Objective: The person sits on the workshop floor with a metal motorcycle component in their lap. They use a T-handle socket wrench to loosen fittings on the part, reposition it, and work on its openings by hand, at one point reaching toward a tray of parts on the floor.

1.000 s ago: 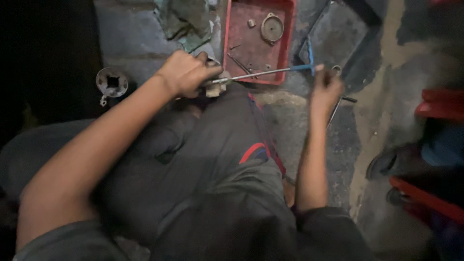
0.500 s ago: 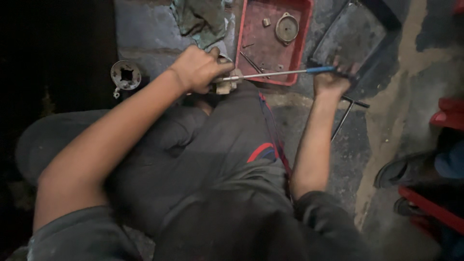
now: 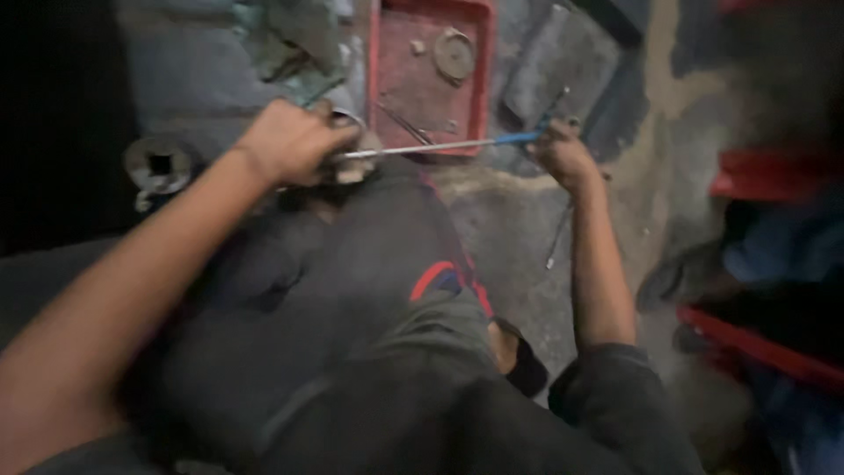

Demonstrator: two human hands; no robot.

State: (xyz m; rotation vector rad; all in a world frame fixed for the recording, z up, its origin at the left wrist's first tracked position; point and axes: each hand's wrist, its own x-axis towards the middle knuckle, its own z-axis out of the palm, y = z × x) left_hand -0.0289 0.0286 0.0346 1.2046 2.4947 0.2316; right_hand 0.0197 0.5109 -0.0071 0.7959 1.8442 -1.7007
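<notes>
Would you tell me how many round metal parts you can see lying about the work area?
2: a round disc in the red tray, and a round part with a square hole on the floor beyond the left hand. Blur may hide others.

I note a rough grey concrete floor (image 3: 519, 229), stained, with a pale sandy streak (image 3: 668, 79) at far right. Light is dim; the far left falls off into black shadow. Red plastic crates (image 3: 765, 180) crowd the right edge. A dark rubber mat (image 3: 563, 75) lies far centre.
</notes>
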